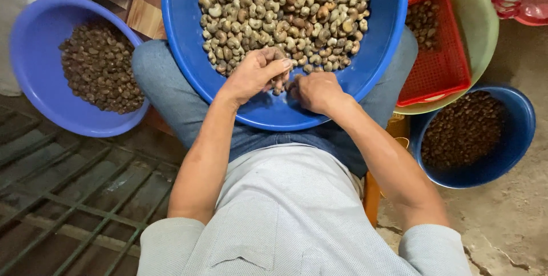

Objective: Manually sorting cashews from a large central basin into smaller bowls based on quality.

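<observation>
In the head view, a large blue basin [377,36] is seen resting on the lap of a seated person, and it is filled in its far half with pale, mottled cashew nuts [285,13]. The two hands are met at the near edge of this heap, over the bare blue bottom of the basin. The left hand [254,73] is curled, its fingers [279,65] bent inward toward the thumb, and one nut [278,86] appears to be pinched at their tips, though it is small and partly covered. The right hand [317,90] is closed into a loose fist just beside it, knuckles up; what is held inside cannot be told, because the fingertips are hidden under the hand. The pinched nut lies between the two hands, touching or nearly touching both, a little nearer to the left fingertips than to the right ones. Its long axis cannot be read with certainty. The heap itself lies beyond the hands, away from the body, and its nearest nuts are just beside the left fingers. To the person's left, a lighter blue basin [34,70] with dark brown nuts [100,65] is standing on the floor. To the right, a red plastic basket [442,65] is set inside a green bowl [485,19], and a deep blue tub [522,122] holds more dark nuts, well apart from both hands.
</observation>
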